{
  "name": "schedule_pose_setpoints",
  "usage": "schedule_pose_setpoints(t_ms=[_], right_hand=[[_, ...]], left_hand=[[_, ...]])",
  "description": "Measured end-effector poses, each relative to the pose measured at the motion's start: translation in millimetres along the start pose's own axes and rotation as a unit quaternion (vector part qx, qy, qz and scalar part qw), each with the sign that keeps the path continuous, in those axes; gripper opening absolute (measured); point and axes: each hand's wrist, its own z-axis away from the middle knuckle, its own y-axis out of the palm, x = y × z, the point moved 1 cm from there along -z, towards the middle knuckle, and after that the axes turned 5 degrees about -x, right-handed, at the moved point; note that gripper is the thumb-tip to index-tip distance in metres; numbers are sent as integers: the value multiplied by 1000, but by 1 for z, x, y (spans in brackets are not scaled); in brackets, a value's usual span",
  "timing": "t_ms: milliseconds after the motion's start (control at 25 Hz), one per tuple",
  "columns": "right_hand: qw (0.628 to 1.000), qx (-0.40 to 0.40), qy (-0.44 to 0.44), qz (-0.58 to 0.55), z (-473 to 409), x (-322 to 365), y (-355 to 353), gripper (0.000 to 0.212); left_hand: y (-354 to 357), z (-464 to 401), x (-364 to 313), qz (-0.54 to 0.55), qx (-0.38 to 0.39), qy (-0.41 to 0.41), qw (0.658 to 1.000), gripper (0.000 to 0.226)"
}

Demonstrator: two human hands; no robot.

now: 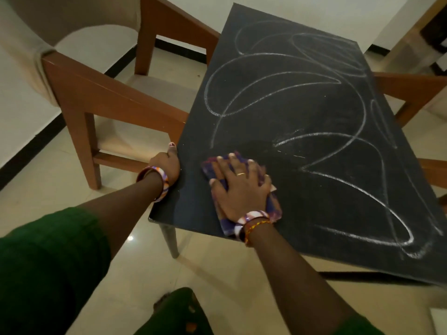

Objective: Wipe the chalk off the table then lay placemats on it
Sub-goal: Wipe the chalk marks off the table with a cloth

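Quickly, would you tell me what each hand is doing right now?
Left hand: grips the table at its left edge.
Right hand: open, fingers spread, pressing the cloth flat on the table.

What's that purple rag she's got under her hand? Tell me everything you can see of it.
The cloth is a soft, folded fabric patterned in purple, pink and white. It lies flat on the dark table, near the corner closest to the person. The right hand presses it down with spread, fairly straight fingers, covering its middle, so only the edges show around the palm and fingertips. The tabletop just beyond it looks free of chalk lines, which cover the rest.
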Motion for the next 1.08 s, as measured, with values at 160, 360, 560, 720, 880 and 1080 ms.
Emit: schedule_pose_setpoints(t_ms=[160,360,560,720,880,1080], right_hand=[[964,20,265,-8,-2,-110,-20,55],[997,30,67,-13,-13,-7,-4,58],[995,29,-100,3,-57,-3,3,56],[997,53,44,-23,-136,-26,-4,56],[990,57,-127,8,-63,11,0,56],[994,40,-98,7,-127,5,5,53]], left_hand=[[2,-6,3,19,32,-34,999,71],[6,-14,7,68,73,-68,993,78],[11,-21,16,147,111,-98,978,82],[11,-24,19,204,156,-125,958,79],[8,-22,14,234,177,-144,945,74],[6,-21,11,223,169,-141,950,67]])
